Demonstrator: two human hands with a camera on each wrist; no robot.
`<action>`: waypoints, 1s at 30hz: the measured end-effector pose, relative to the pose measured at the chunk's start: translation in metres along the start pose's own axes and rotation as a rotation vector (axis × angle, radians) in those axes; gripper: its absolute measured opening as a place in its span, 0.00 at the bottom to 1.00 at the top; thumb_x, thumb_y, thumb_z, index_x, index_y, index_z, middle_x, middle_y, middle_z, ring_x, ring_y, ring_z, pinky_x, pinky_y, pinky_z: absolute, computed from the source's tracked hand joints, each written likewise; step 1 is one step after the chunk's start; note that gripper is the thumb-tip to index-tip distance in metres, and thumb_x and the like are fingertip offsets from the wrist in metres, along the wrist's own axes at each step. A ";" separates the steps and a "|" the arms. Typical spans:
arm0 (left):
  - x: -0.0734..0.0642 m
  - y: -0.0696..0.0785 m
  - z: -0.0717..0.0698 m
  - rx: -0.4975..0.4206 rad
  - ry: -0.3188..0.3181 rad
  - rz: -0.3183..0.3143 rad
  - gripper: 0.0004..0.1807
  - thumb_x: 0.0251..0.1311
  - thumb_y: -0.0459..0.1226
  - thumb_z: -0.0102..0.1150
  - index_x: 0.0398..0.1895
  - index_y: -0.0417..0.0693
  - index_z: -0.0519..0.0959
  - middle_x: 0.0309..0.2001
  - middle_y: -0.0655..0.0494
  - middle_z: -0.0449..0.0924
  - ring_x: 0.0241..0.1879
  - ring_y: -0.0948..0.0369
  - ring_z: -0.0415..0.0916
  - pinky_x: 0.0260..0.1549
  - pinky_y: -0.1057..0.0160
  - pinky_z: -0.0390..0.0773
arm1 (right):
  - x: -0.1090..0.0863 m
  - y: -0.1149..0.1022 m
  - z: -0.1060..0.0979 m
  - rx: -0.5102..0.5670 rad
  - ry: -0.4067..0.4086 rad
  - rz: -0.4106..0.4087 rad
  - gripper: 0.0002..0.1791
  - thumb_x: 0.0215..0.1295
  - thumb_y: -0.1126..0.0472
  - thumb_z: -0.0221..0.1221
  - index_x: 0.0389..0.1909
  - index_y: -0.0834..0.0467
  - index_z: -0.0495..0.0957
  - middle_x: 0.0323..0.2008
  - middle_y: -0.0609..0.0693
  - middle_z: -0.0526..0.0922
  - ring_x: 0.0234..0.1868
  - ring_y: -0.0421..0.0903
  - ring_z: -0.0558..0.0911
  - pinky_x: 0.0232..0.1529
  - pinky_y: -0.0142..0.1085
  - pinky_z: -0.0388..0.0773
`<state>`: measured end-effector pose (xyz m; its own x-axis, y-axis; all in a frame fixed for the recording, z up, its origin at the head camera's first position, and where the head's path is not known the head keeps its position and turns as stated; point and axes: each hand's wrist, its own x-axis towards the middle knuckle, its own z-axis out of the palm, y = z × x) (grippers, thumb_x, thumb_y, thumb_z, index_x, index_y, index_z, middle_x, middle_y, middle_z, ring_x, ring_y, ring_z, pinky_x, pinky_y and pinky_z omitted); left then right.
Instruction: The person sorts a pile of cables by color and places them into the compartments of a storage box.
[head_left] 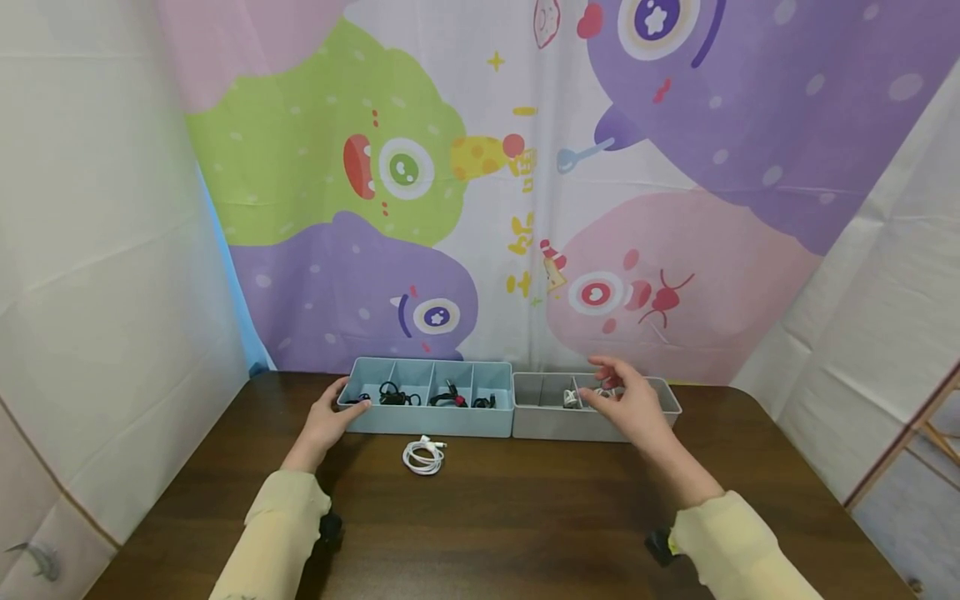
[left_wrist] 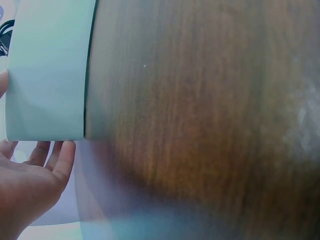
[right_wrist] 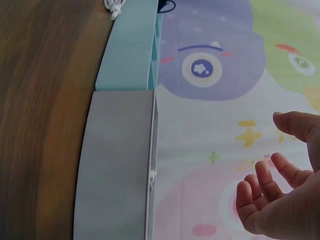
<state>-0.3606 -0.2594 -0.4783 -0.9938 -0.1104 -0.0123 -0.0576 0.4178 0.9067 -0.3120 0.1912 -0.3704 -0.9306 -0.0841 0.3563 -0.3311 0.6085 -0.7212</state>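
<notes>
My left hand (head_left: 327,419) holds the left end of a light blue divided box (head_left: 431,423), thumb over its front rim and fingers against the end wall (left_wrist: 45,112). Black cables (head_left: 397,395) lie in the compartments of this box, one with a red part. Over a grey divided box (head_left: 566,427), my right hand (head_left: 632,407) hovers with fingers spread and loosely bent, nothing between them. White cables (head_left: 570,398) sit in the grey box, partly hidden by that hand. A coiled white cable (head_left: 423,457) lies on the table in front of the blue box.
Both boxes stand end to end near the back edge of a dark wooden table (head_left: 487,517). Behind them hangs a cloth (head_left: 510,317) printed with cartoon monsters. Pale fabric walls (head_left: 97,250) rise at both sides.
</notes>
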 end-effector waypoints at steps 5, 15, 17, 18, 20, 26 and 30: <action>0.000 0.000 0.000 -0.005 -0.002 -0.002 0.41 0.62 0.48 0.57 0.73 0.48 0.50 0.68 0.37 0.55 0.63 0.44 0.57 0.59 0.41 0.61 | -0.002 -0.007 0.007 0.025 0.010 0.003 0.28 0.56 0.58 0.67 0.58 0.58 0.72 0.43 0.56 0.77 0.42 0.51 0.74 0.41 0.33 0.72; 0.000 0.001 0.000 -0.006 0.000 -0.010 0.40 0.63 0.46 0.57 0.73 0.48 0.50 0.67 0.38 0.57 0.61 0.45 0.59 0.58 0.42 0.62 | -0.005 -0.017 0.020 0.090 0.014 -0.002 0.28 0.54 0.59 0.68 0.57 0.59 0.73 0.42 0.56 0.78 0.42 0.48 0.73 0.39 0.32 0.71; 0.000 0.001 0.000 -0.005 0.001 -0.009 0.40 0.63 0.46 0.57 0.73 0.48 0.50 0.67 0.38 0.57 0.61 0.45 0.59 0.58 0.42 0.61 | -0.006 -0.020 0.022 0.108 0.005 -0.001 0.28 0.55 0.59 0.68 0.57 0.58 0.73 0.43 0.55 0.77 0.42 0.49 0.73 0.39 0.32 0.71; -0.001 0.001 0.000 -0.005 0.001 -0.009 0.40 0.63 0.46 0.57 0.73 0.48 0.50 0.67 0.37 0.57 0.61 0.45 0.59 0.58 0.42 0.61 | -0.007 -0.021 0.024 0.116 0.002 0.000 0.28 0.55 0.59 0.68 0.57 0.58 0.73 0.43 0.55 0.77 0.41 0.48 0.73 0.39 0.32 0.71; -0.001 0.001 0.000 -0.005 0.000 -0.007 0.40 0.63 0.47 0.57 0.73 0.48 0.50 0.67 0.37 0.57 0.62 0.45 0.59 0.59 0.42 0.61 | -0.008 -0.024 0.026 0.133 -0.003 0.005 0.28 0.55 0.59 0.68 0.57 0.58 0.73 0.43 0.55 0.77 0.41 0.47 0.72 0.38 0.30 0.71; -0.001 0.001 0.000 0.003 -0.002 -0.004 0.42 0.61 0.50 0.57 0.73 0.48 0.50 0.67 0.38 0.57 0.61 0.45 0.59 0.58 0.43 0.63 | -0.011 -0.031 0.036 0.157 -0.019 0.020 0.28 0.55 0.62 0.67 0.58 0.59 0.73 0.44 0.56 0.77 0.39 0.46 0.72 0.37 0.29 0.72; -0.001 0.001 -0.001 0.003 -0.004 -0.003 0.41 0.62 0.48 0.57 0.73 0.48 0.50 0.67 0.38 0.57 0.61 0.45 0.60 0.57 0.43 0.63 | -0.013 -0.035 0.041 0.180 -0.023 0.018 0.27 0.55 0.65 0.66 0.57 0.61 0.73 0.44 0.58 0.76 0.40 0.49 0.72 0.38 0.30 0.72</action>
<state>-0.3600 -0.2597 -0.4770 -0.9940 -0.1083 -0.0168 -0.0611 0.4204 0.9053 -0.2945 0.1385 -0.3745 -0.9394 -0.0939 0.3298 -0.3348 0.4589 -0.8230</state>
